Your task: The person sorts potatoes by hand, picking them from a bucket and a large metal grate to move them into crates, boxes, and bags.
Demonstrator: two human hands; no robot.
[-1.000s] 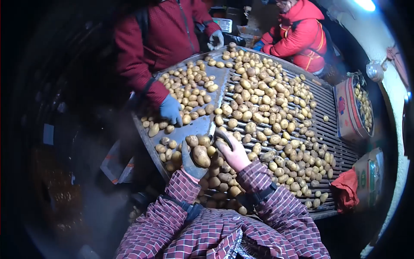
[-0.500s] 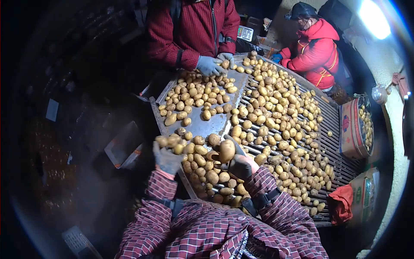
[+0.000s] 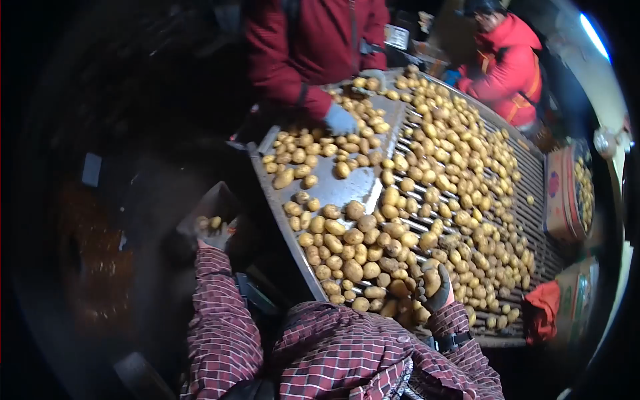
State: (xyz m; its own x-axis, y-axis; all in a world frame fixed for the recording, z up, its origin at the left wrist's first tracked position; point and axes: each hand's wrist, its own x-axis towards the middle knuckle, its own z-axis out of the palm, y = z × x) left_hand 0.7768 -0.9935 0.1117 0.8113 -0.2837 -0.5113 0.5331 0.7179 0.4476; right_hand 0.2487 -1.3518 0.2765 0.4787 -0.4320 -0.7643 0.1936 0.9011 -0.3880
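Slatted metal table [image 3: 537,220] bears round yellow-brown potatoes [image 3: 428,176]; at its near edge, the grey-gloved right hand [image 3: 435,292] grips one large brown potato [image 3: 432,281]. Off left, the grey-gloved left hand [image 3: 215,236] holds small yellow potatoes [image 3: 215,222] by a dim grey container [image 3: 220,196].

Potatoes [image 3: 353,270] on table [image 3: 330,181]; carton [image 3: 559,193] at right

Bright strip light [image 3: 594,35] glaring at upper right; counter [image 3: 343,189] well lit, its bare metal shining. Floor [image 3: 150,227] at left sinks into deep shadow. Wide-lens edges curve into black; person in bright red [image 3: 510,80] slightly blurred.
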